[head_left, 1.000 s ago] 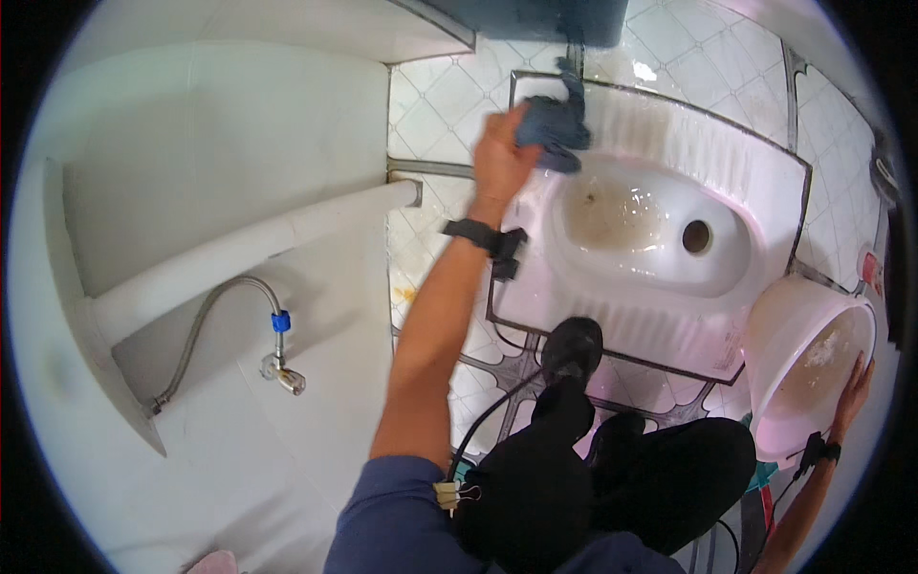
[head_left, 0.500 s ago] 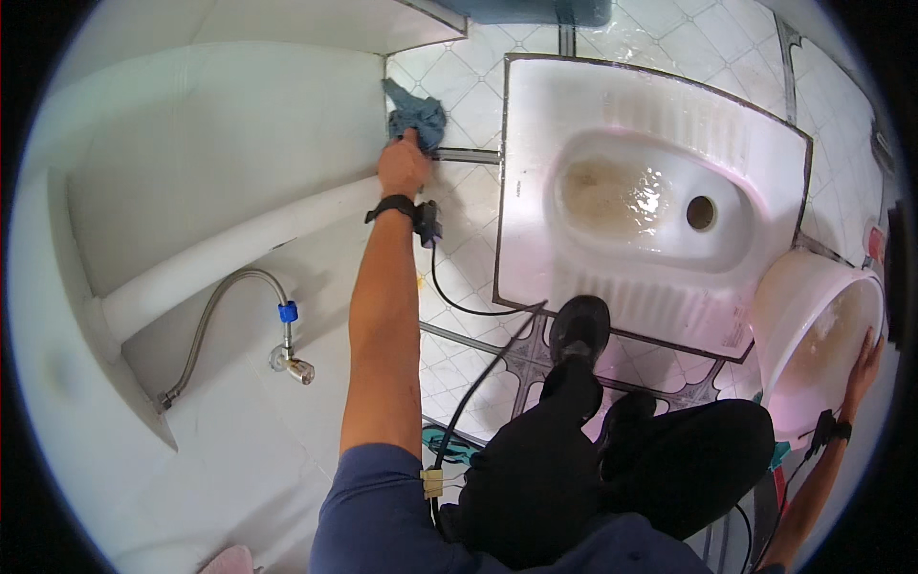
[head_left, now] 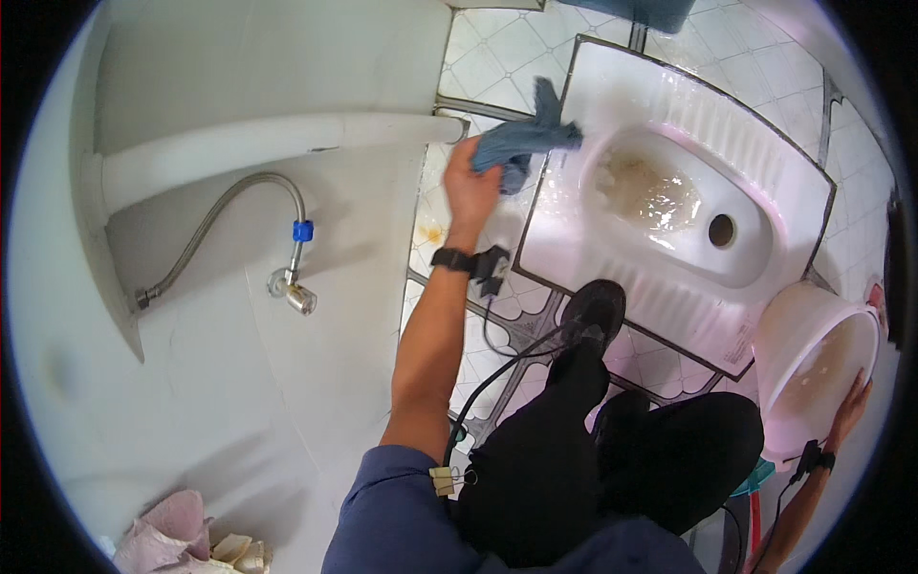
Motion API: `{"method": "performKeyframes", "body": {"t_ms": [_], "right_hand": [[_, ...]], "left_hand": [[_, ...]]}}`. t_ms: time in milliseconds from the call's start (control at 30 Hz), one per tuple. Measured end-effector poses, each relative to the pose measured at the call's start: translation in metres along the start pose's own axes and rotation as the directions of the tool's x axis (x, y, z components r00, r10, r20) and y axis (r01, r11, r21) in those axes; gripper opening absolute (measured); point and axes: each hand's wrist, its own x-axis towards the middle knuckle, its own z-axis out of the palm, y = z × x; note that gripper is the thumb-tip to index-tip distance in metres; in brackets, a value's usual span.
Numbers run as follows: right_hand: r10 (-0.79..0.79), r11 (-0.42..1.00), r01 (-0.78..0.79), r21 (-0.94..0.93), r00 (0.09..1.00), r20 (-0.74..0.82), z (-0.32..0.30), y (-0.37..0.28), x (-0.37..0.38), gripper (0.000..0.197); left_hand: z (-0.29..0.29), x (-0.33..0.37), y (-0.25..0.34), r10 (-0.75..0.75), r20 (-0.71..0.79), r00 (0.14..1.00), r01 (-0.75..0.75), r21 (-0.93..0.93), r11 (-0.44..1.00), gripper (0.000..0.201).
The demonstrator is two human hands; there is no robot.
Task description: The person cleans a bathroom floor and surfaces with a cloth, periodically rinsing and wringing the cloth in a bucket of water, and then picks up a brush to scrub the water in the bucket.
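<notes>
Blue cloth (head_left: 519, 143) sits bunched in the left hand (head_left: 470, 194).

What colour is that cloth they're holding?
The cloth is greyish blue; it shows best in the head view, in the left hand.

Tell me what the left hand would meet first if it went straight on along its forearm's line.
Beyond the blue-grey cloth in the left hand, probably the white tiled floor beside the squat toilet; its height above it is unclear.
</notes>
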Motion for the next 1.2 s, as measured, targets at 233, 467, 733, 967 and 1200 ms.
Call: {"method": "performKeyframes", "body": {"t_ms": [233,467,733,967,1200], "right_hand": [[0.075,0.994,-0.076,0.077,0.997,0.013,0.006,0.007,0.005,0.047],[0.124,0.972,-0.136,0.19,0.989,0.077,-0.009,-0.027,-0.001,0.047],[0.111,0.967,-0.133,0.215,0.987,0.113,-0.001,-0.011,-0.001,0.044],[0.016,0.988,-0.031,0.153,0.995,0.1,0.005,0.019,0.005,0.04],[-0.194,0.979,0.193,-0.071,0.981,-0.001,0.019,0.052,0.01,0.042]], "left_hand": [[-0.104,-0.028,-0.096,-0.093,-0.39,0.916,0.235,0.333,0.913,0.063],[-0.034,-0.019,-0.126,0.148,-0.454,0.878,0.21,0.646,0.734,0.076],[-0.049,0.005,-0.132,0.072,-0.209,0.975,0.094,0.687,0.72,0.064],[0.051,-0.02,-0.063,0.277,-0.116,0.954,-0.165,0.569,0.806,0.053],[0.115,-0.016,0.017,0.185,0.015,0.983,-0.185,0.019,0.983,0.049]]}}
